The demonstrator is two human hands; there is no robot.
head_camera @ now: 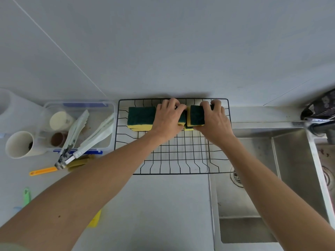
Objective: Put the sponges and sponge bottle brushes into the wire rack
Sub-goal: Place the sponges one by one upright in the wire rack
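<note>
Forearms reach from the near edge over the grey bench to the wire rack (pixel 174 160). Left hand (pixel 167 117) curls over the long stack of sponges (pixel 141 117) at the rack's far side; right hand (pixel 213 117) grips a second sponge (pixel 196 115) just beside it. Step in hand: seating sponges. Next, I judge: release, then fetch the orange-handled bottle brush (pixel 43 171) lying left of the rack.
</note>
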